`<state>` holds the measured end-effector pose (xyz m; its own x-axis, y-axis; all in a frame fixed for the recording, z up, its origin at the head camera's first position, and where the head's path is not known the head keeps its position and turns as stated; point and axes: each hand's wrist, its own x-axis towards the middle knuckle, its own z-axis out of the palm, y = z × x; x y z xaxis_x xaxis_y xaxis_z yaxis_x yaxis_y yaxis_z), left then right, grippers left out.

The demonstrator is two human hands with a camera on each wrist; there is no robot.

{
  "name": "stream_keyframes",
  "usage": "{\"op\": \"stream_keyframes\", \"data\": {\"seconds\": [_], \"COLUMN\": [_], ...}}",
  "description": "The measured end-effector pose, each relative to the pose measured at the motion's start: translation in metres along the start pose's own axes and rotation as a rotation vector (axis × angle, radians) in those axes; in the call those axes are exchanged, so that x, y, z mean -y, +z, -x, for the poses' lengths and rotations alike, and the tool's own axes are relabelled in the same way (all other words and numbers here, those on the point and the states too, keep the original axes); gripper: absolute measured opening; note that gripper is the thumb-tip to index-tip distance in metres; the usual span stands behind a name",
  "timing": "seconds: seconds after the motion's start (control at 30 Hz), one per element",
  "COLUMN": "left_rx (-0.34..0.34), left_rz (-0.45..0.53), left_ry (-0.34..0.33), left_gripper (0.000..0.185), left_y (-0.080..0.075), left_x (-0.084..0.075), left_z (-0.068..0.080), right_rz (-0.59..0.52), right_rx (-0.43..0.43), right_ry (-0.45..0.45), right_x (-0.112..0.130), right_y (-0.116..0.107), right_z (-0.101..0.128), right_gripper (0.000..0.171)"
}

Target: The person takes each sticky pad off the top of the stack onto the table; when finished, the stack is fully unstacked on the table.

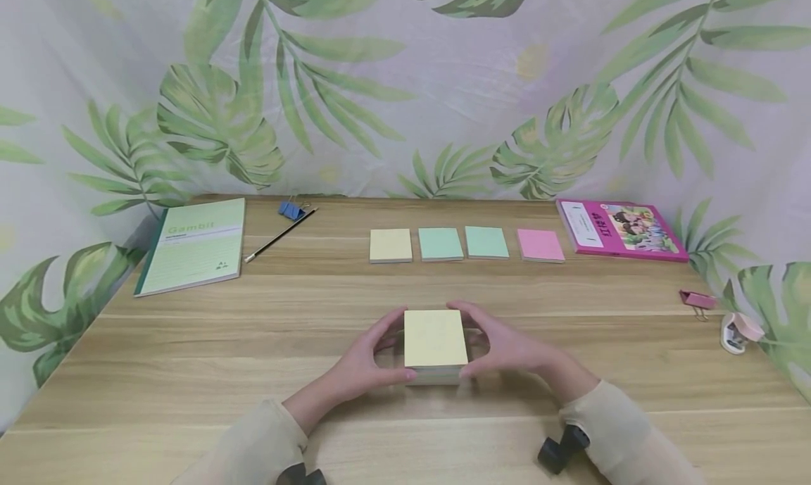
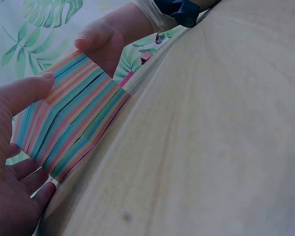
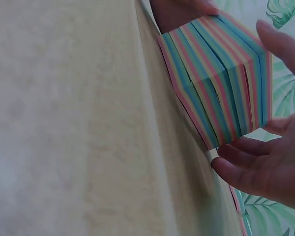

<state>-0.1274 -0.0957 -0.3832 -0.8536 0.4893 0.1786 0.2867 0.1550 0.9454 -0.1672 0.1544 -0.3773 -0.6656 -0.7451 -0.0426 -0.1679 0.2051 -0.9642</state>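
A square block of stacked sticky note pads (image 1: pixel 434 338) sits on the table in front of me, pale yellow on top. Its sides show pink, yellow, green and blue stripes in both wrist views. My left hand (image 1: pixel 369 357) holds it from the left, thumb at the near corner and fingers along the side and far corner. From the right my right hand (image 1: pixel 505 341) holds it the same way, its index finger at the far corner. In the right wrist view that hand's lower fingers are at the bottom edge of the block (image 3: pixel 219 78).
Behind lie a yellow pad (image 1: pixel 390 244), two mint pads (image 1: pixel 440 243) and a pink pad (image 1: pixel 540 244) in a row. A notebook (image 1: pixel 196 249), pencil (image 1: pixel 281 235) and blue binder clip (image 1: pixel 291 210) lie left; a magenta book (image 1: pixel 586 224) and pink binder clip (image 1: pixel 697 300) right.
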Motion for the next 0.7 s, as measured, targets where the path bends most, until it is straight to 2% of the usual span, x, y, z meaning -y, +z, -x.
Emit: {"op": "stream_keyframes", "data": {"seconds": [0.23, 0.4, 0.53, 0.7], "left_rx": [-0.003, -0.005, -0.002, -0.004], "left_rz": [-0.007, -0.023, -0.032, -0.025], "left_ry": [-0.014, -0.04, -0.067, -0.082], "left_gripper": [0.079, 0.079, 0.081, 0.081], "left_y": [0.0, 0.0, 0.0, 0.0], "left_x": [-0.002, -0.003, -0.003, -0.004], "left_z": [0.0, 0.0, 0.0, 0.001], "right_rz": [0.073, 0.067, -0.057, -0.323], "right_rx": [-0.07, -0.089, -0.091, -0.096], "right_ry": [-0.034, -0.04, 0.008, -0.03], "right_x": [-0.005, -0.005, -0.006, -0.007], "right_y": [0.002, -0.009, -0.022, -0.037], "right_z": [0.003, 0.009, 0.015, 0.013], "right_gripper": [0.083, 0.079, 0.081, 0.081]}}
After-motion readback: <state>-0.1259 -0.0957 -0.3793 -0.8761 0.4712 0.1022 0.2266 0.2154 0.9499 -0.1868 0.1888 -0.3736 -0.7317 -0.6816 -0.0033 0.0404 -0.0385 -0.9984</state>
